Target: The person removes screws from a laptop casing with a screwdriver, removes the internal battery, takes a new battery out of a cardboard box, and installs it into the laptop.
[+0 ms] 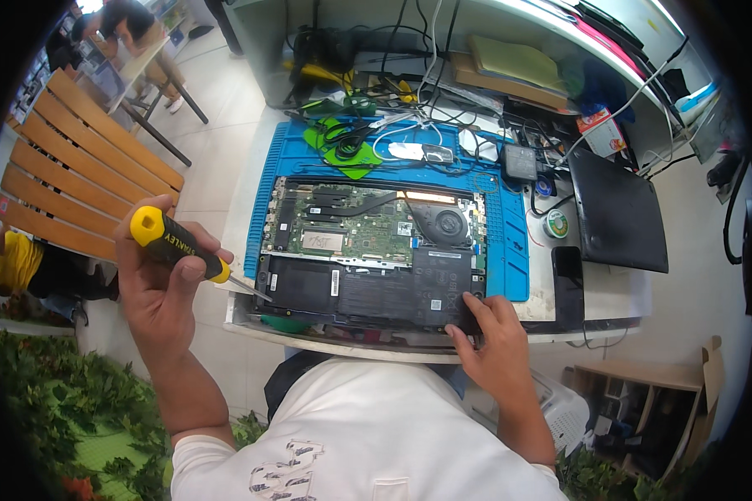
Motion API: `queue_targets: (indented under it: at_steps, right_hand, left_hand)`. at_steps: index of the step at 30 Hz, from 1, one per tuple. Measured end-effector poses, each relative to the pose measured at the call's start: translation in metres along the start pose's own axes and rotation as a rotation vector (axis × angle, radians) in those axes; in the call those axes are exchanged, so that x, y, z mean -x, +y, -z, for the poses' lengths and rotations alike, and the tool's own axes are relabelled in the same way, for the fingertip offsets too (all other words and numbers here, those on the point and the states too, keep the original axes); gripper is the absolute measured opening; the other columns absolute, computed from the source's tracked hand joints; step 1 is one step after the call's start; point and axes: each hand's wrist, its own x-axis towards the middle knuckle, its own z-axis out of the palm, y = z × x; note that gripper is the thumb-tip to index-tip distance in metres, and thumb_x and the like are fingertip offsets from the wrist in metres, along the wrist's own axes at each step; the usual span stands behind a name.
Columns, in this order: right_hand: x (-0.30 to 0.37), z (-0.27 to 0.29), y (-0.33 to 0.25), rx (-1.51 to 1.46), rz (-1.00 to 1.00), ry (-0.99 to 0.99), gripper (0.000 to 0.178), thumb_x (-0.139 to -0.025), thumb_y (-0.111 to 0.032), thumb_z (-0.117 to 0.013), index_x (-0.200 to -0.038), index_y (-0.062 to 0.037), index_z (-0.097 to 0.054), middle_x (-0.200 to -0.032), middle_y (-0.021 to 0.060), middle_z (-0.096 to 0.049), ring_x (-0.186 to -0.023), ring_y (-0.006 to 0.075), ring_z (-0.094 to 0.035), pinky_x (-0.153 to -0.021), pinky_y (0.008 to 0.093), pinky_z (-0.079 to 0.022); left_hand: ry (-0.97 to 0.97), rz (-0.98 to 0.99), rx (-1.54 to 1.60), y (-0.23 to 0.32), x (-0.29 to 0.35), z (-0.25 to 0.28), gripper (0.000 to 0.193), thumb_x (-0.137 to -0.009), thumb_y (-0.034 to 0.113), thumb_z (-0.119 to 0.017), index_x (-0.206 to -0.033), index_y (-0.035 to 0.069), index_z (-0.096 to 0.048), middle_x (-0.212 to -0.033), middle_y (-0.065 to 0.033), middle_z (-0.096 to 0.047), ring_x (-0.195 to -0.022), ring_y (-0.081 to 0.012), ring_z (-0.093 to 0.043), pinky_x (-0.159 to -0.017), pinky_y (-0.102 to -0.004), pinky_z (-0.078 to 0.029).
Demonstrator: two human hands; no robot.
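Note:
An opened laptop base (368, 284) lies on a blue repair mat (514, 275), its insides facing up. My left hand (163, 275) is closed around the yellow and black handle of a screwdriver (180, 244). The blade slants down to the right, its tip at the laptop's near left corner. Near the other end, my right hand (495, 338) rests with fingers apart on the near right edge, beside the black battery (443, 288). A green circuit board (359, 225) and a round fan (449, 224) show along the far half.
Cables, a green cloth-like piece (334, 150) and a white cable end clutter the mat's far side. To the right are a phone (567, 284), a solder spool (555, 223) and a closed black laptop (618, 213). A wooden slatted bench (83, 167) stands left; people are beyond it.

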Motion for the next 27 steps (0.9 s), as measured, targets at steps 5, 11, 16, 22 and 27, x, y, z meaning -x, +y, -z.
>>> queue_targets:
  at_steps: [5, 11, 16, 22, 27]
  right_hand:
    - [0.017, -0.003, 0.01, -0.047, -0.07, 0.077, 0.058, -0.086, -0.02, -0.091, -0.133, 0.0067, -0.07, -0.107, 0.0186, -0.066, -0.095, 0.0343, -0.07, -0.077, 0.0421, -0.058]
    - [0.025, -0.011, 0.008, -0.158, -0.154, 0.131, 0.058, -0.085, -0.015, -0.092, -0.134, 0.0077, -0.069, -0.106, 0.0164, -0.066, -0.079, 0.0266, -0.066, -0.069, 0.0373, -0.056]
    - [0.028, -0.015, 0.007, -0.303, -0.249, 0.152, 0.059, -0.085, -0.006, -0.09, -0.138, 0.0079, -0.067, -0.107, 0.0127, -0.064, -0.071, 0.014, -0.057, -0.063, 0.0298, -0.052]
    - [0.035, -0.015, 0.007, -0.599, -0.386, 0.143, 0.06, -0.089, 0.003, -0.086, -0.144, 0.0097, -0.062, -0.118, 0.0123, -0.063, -0.071, 0.004, -0.054, -0.062, 0.0209, -0.048]
    - [0.038, -0.022, 0.017, -0.837, -0.43, 0.205, 0.057, -0.093, 0.001, -0.084, -0.144, 0.0096, -0.062, -0.119, 0.0121, -0.064, -0.073, 0.0029, -0.053, -0.063, 0.0203, -0.048]
  left_hand:
    - [-0.024, -0.009, -0.046, -0.015, 0.001, -0.022, 0.076, -0.098, 0.004, -0.079, -0.162, 0.005, -0.038, -0.103, -0.0113, -0.068, -0.091, -0.0173, -0.071, -0.088, -0.0343, -0.061]
    - [-0.041, 0.062, 0.01, -0.025, 0.005, -0.05, 0.086, -0.1, 0.004, -0.076, -0.171, 0.01, -0.027, -0.102, -0.0093, -0.066, -0.086, -0.0139, -0.068, -0.082, -0.0328, -0.063]
    - [-0.097, 0.065, 0.006, -0.033, 0.007, -0.057, 0.086, -0.102, 0.004, -0.074, -0.172, 0.012, -0.025, -0.103, -0.0103, -0.067, -0.086, -0.0141, -0.07, -0.081, -0.0322, -0.063]
    - [-0.086, -0.025, 0.001, -0.038, 0.008, -0.057, 0.085, -0.102, 0.004, -0.075, -0.172, 0.013, -0.025, -0.107, -0.0109, -0.068, -0.09, -0.0148, -0.071, -0.084, -0.0337, -0.064]
    - [-0.028, -0.131, 0.092, -0.044, 0.004, -0.068, 0.088, -0.101, 0.002, -0.076, -0.171, 0.011, -0.025, -0.11, -0.0103, -0.068, -0.096, -0.0144, -0.071, -0.091, -0.0317, -0.064]
